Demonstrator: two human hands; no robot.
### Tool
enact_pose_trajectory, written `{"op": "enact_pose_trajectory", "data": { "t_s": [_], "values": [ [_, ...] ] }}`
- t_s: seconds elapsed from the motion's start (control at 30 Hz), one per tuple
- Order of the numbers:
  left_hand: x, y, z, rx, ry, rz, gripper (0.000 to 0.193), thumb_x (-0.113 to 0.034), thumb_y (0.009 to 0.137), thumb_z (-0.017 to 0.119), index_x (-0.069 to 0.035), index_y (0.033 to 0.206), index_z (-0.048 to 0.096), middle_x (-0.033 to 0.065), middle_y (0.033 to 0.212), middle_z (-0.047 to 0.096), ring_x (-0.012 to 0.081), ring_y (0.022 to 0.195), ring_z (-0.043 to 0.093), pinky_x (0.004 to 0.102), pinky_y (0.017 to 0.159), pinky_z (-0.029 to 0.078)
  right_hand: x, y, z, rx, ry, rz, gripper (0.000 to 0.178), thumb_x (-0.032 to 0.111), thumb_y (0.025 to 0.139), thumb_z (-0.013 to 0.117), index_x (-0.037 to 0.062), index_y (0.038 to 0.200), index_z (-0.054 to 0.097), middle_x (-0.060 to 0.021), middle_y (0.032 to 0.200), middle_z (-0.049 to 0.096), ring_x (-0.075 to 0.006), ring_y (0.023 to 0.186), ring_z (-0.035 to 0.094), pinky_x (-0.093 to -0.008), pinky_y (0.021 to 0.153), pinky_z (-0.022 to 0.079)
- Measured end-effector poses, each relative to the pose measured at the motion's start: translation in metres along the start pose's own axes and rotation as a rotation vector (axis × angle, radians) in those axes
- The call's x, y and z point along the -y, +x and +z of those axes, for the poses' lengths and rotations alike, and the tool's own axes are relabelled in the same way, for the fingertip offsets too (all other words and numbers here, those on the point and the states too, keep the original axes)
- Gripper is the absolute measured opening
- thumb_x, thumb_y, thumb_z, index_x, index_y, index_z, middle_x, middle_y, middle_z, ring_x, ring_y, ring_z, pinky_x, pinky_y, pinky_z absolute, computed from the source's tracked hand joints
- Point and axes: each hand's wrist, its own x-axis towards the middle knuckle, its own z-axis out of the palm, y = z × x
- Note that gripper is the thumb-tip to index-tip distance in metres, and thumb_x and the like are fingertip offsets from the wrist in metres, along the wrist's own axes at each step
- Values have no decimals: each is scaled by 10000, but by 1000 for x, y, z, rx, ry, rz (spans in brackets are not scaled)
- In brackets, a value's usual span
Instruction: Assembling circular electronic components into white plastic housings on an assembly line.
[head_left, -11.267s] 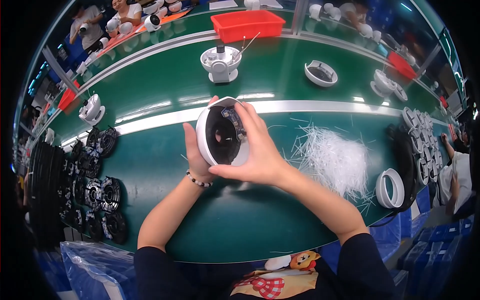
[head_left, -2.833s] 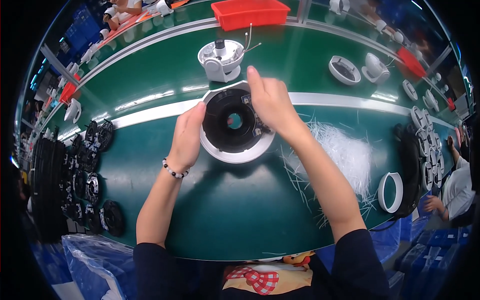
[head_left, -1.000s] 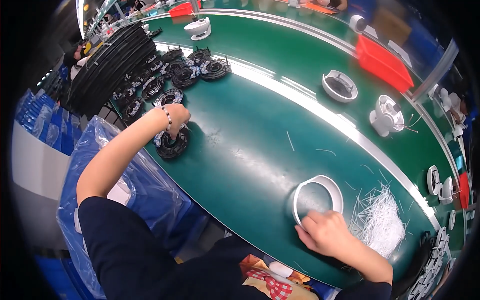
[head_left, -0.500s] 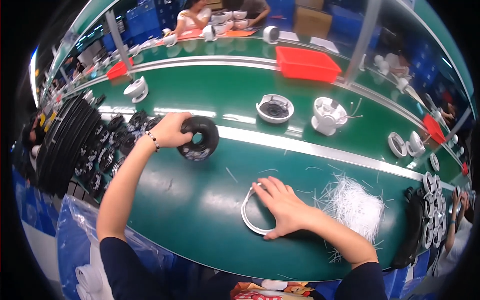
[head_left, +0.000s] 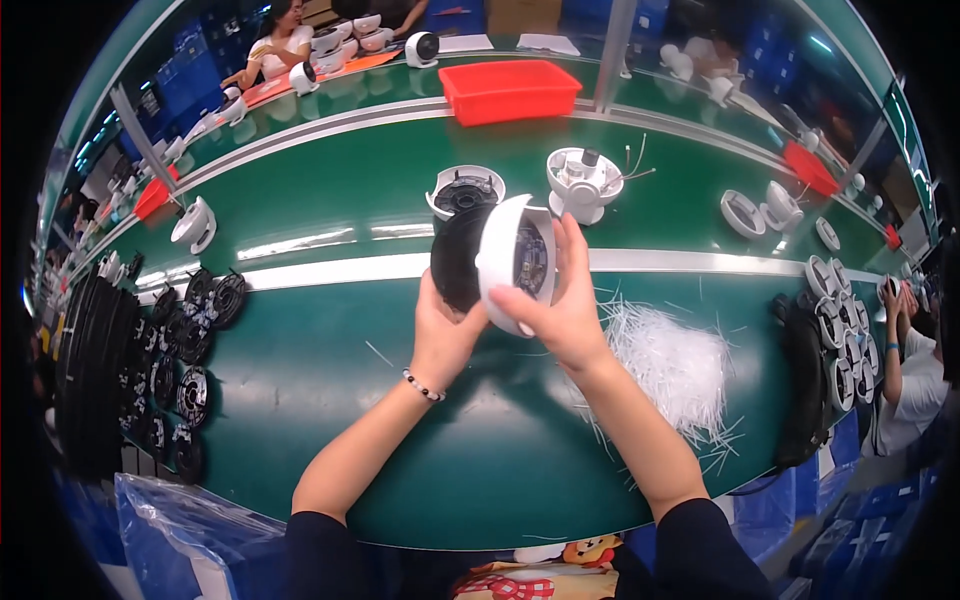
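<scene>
Both my hands are raised over the middle of the green bench, bringing two round parts together. My left hand (head_left: 447,322) is closed on a black round part (head_left: 457,255), thumb and fingers at its lower edge. In my right hand (head_left: 572,305) is a white ring (head_left: 500,250), gripped with the thumb in front and the fingers behind. The ring stands upright against the black part, and a circuit board (head_left: 534,255) shows through its opening. Whether the two are fully seated, I cannot tell.
White plastic strips (head_left: 668,365) lie heaped on the right. Several black round parts (head_left: 190,330) and a black stack (head_left: 90,370) stand left, white rings (head_left: 842,330) far right. Beyond are an open white housing (head_left: 468,190), a wired white housing (head_left: 584,185) and a red tray (head_left: 512,90).
My right hand has lifted the white ring off the bench. My left hand has carried the black part rightward, and the two now meet. The view has turned to the right.
</scene>
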Motion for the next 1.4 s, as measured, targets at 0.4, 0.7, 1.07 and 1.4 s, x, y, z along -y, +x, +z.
{"op": "enact_pose_trajectory", "data": {
  "t_s": [0.4,0.7,1.07,1.4],
  "values": [
    [-7,13,-17,377,-843,-533,878,-694,752,239,-6,1297,206,182,1293,304,324,1197,299,474,990,235,-1,-3,-7,116,-747,-269,1115,389,487,784,-42,1290,141,-264,1263,243,-375,1198,225,-418,989,217],
    [1,8,-14,214,-805,-561,657,-545,834,253,-30,1232,340,137,1205,413,268,1133,391,412,967,298,-10,-4,-6,178,-802,-151,1066,422,504,769,-80,1253,199,-270,1266,232,-381,1182,239,-424,975,239],
    [6,9,-17,209,-888,-580,576,-477,839,274,-27,1170,415,148,1118,489,256,1031,483,393,910,383,-8,-6,-5,253,-816,-174,1082,410,468,778,-84,1247,212,-263,1268,255,-384,1180,253,-424,979,237],
    [2,9,-13,156,-750,-578,484,-404,862,273,-39,1109,474,112,1047,539,223,957,525,352,850,429,-10,-2,-10,331,-848,-187,1058,403,479,773,-65,1253,225,-260,1270,262,-375,1184,261,-418,978,243]
  ]
}}
